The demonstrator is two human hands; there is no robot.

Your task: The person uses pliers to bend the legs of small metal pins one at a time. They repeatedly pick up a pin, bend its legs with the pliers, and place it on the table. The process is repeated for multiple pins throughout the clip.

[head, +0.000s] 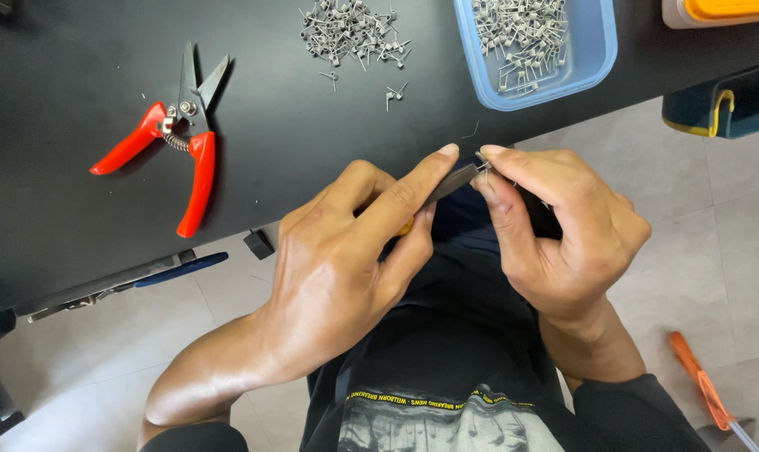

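Left hand [346, 251]: grip closed around a slim metal tool [449, 182], forefinger laid along its blade; handle mostly hidden. Right hand [564, 234]: thumb and forefinger pinched on a tiny wire coil [485, 170], touching the tool's tip, just over the near edge of the black counter [78, 234]. On counter: red-handled snips [179, 142], blades open, well left; loose heap of wire coils [350, 32] at far side; blue tray [593, 50] holding more coils, right of heap. Orange-handled tool [697, 389] on floor, lower right.
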